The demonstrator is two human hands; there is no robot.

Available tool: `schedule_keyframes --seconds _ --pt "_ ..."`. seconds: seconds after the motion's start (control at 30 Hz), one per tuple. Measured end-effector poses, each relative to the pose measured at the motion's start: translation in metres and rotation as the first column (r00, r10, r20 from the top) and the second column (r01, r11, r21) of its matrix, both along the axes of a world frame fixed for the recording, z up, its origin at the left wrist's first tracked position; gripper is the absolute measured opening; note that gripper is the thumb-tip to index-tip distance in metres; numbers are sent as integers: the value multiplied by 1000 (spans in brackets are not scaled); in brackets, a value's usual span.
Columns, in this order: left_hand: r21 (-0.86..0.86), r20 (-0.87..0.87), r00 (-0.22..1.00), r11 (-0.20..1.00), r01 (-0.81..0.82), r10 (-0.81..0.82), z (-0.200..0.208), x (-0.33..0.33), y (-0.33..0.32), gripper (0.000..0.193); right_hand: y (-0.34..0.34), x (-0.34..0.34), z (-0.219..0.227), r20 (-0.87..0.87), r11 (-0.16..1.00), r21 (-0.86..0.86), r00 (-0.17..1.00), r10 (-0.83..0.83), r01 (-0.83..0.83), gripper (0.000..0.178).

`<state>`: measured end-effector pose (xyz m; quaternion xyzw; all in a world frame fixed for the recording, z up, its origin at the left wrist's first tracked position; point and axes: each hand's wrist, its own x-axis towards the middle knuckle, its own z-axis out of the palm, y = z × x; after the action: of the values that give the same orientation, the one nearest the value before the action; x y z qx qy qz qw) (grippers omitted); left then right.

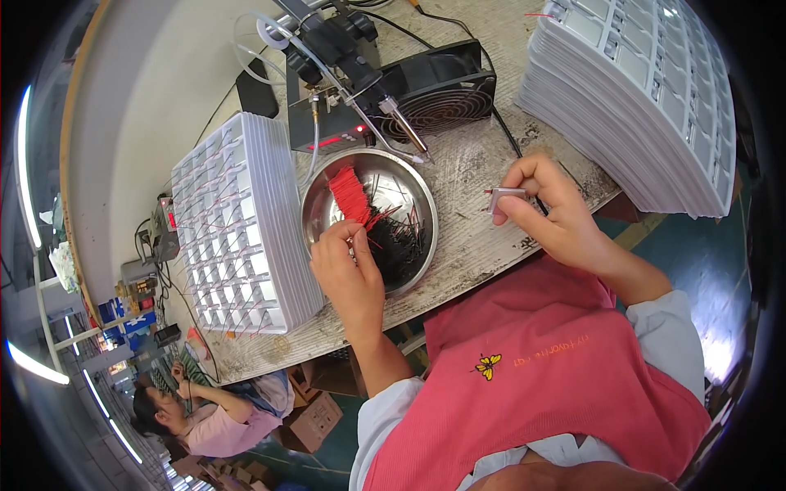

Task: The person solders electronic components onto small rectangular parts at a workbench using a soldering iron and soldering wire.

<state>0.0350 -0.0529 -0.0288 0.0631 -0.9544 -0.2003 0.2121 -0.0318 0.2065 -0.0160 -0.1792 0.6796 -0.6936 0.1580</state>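
Note:
A shiny round metal bowl (435, 217) holds a bundle of red wires (348, 192) and a loose heap of black wires (399, 245). My left hand (348, 270) reaches over the bowl's near left rim, its thumb and forefinger pinched at the ends of the red wires. The wire between those fingertips is mostly hidden. To the right of the bowl, my right hand (553, 209) is raised above the table edge. Its thumb and fingers grip a small flat silver rectangular cell (506, 196), with a short red wire end at its left side.
A soldering iron (403, 121) on a stand points down behind the bowl, before a black fan (442, 90) and a control box (327, 135). Stacked white trays stand left (282, 213) and right (606, 123). Another person (229, 413) sits at the far lower left.

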Motion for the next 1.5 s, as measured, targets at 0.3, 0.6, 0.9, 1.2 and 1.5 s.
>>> schedule_keyframes --seconds 0.3,0.6,0.9,1.2,1.5 --pt "3 -32 999 999 -35 35 2 -1 7 10 -7 -6 -4 146 994 -99 989 -31 46 19" --pt "-189 -272 953 979 82 -133 8 -12 17 8 -17 -17 -13 174 991 -115 984 -42 63 23" --pt "-260 -275 935 953 154 -226 19 -23 30 19 -29 -21 -13 128 975 -190 987 -94 118 23" --pt "-264 -251 929 942 205 -272 25 -33 40 20 -40 -27 -4 59 981 -114 986 -153 159 26" --pt "-253 -241 936 948 195 -257 30 -35 44 20 -45 -27 -2 -48 982 -34 981 -188 187 26"
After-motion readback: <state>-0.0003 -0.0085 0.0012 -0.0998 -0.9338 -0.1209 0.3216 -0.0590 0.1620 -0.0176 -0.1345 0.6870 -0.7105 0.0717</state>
